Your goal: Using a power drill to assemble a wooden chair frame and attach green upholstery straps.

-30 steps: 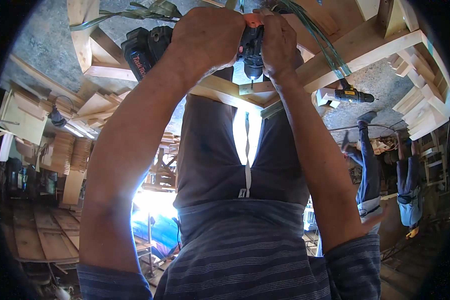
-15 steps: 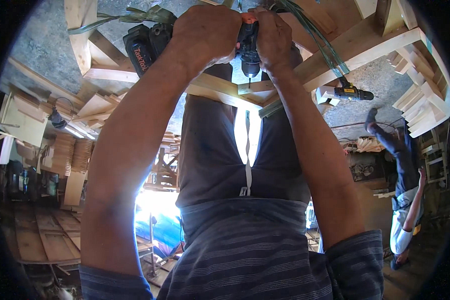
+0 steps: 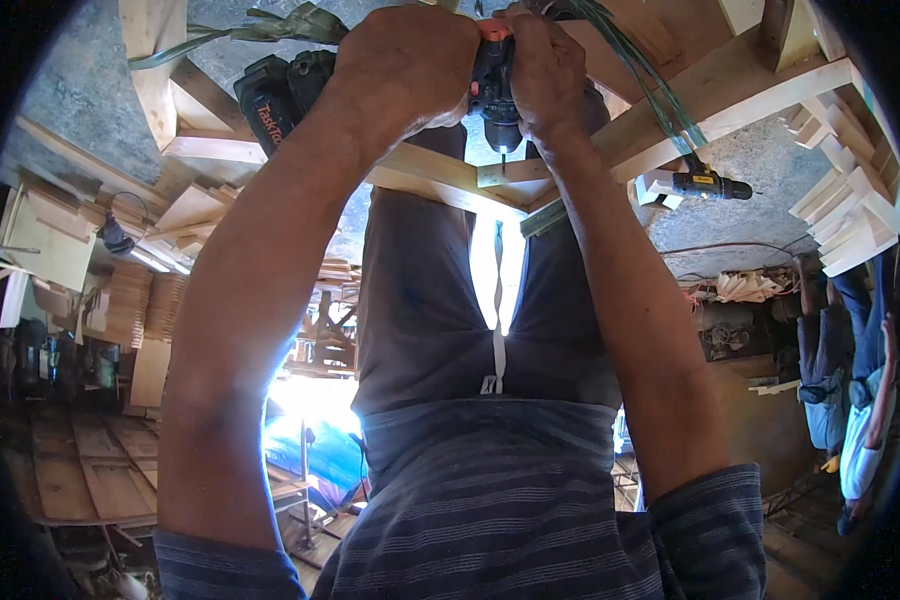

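Observation:
A black and orange power drill (image 3: 496, 92) is held sideways between my two hands. My left hand (image 3: 410, 70) is wrapped round its handle, and the black battery pack (image 3: 266, 104) sticks out to the left of my wrist. At the right side of the drill body my right hand (image 3: 548, 78) is closed against it, its fingertips partly hidden. From the chuck a thin bit points down at a wooden frame's corner (image 3: 515, 176), where two pale timber pieces meet; whether the bit touches the wood I cannot tell.
Another drill (image 3: 710, 185), black and yellow, lies on the right. Green plastic strips (image 3: 650, 75) hang over a timber beam (image 3: 730, 95). Stacked cut wood (image 3: 855, 215) stands far right, more boards (image 3: 195, 212) at left. Two other people (image 3: 850, 390) are at the right edge.
The drill and both hands have stayed nearly in place. On the right, one person has moved farther right, and a second person now shows beside them.

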`<state>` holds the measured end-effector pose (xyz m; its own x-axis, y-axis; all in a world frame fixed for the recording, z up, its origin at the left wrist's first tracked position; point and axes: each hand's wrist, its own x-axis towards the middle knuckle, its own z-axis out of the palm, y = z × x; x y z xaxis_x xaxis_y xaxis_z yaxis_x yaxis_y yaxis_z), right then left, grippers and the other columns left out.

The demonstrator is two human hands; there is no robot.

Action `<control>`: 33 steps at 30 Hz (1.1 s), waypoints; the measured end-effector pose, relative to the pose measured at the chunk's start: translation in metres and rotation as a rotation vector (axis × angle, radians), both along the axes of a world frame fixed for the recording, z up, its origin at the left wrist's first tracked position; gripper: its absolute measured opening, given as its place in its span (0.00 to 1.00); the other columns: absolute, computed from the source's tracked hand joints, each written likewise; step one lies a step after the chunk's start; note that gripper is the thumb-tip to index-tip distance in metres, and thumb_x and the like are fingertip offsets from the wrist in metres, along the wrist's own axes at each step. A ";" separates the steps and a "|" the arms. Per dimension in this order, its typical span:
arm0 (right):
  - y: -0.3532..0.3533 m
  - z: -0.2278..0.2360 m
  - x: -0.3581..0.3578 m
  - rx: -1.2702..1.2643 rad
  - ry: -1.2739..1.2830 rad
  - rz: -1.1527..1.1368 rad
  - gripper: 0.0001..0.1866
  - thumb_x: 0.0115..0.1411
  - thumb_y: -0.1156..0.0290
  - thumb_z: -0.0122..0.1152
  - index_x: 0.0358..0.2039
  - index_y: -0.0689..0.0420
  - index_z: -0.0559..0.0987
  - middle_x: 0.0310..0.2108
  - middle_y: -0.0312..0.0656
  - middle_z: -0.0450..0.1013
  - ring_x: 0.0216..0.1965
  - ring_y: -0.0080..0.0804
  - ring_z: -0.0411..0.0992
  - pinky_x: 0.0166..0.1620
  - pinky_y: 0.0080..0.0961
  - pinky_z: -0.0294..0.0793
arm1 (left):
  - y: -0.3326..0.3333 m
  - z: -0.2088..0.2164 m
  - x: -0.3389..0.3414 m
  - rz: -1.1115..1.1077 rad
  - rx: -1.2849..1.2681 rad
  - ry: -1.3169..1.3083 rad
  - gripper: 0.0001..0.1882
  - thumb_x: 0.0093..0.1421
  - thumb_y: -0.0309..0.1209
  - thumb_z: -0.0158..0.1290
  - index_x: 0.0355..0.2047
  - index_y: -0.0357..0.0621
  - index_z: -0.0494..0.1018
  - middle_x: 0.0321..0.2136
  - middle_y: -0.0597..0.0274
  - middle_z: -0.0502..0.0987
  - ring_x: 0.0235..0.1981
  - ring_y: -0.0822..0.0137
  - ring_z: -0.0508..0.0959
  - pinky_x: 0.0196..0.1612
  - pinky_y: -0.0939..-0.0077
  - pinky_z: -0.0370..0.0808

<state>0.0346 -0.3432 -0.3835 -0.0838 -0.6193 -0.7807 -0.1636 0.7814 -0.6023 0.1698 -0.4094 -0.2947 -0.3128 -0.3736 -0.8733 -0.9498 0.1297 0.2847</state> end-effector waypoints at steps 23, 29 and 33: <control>0.007 -0.006 0.013 -0.024 -0.166 0.158 0.23 0.57 0.52 0.54 0.35 0.62 0.83 0.25 0.44 0.77 0.25 0.30 0.68 0.30 0.30 0.68 | 0.040 0.003 0.019 0.202 -0.081 -0.092 0.10 0.44 0.29 0.63 0.28 0.42 0.82 0.24 0.55 0.81 0.23 0.56 0.81 0.29 0.65 0.77; 0.006 -0.003 0.014 -0.050 -0.172 0.175 0.23 0.57 0.53 0.54 0.35 0.61 0.83 0.24 0.44 0.76 0.24 0.30 0.68 0.30 0.30 0.67 | 0.036 0.011 0.015 0.146 -0.045 -0.153 0.16 0.44 0.33 0.65 0.34 0.40 0.79 0.25 0.56 0.81 0.21 0.61 0.81 0.28 0.68 0.77; 0.003 0.002 0.014 -0.043 -0.182 0.190 0.21 0.58 0.55 0.53 0.35 0.62 0.82 0.24 0.43 0.76 0.24 0.30 0.66 0.30 0.29 0.66 | 0.036 0.012 0.014 0.163 -0.018 -0.179 0.15 0.44 0.32 0.65 0.33 0.40 0.79 0.25 0.57 0.81 0.22 0.61 0.81 0.28 0.68 0.77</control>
<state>0.0483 -0.3400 -0.3816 0.1765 -0.6434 -0.7449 -0.1913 0.7199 -0.6672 0.1837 -0.3731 -0.2829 -0.0875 -0.4225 -0.9021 -0.9938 -0.0259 0.1085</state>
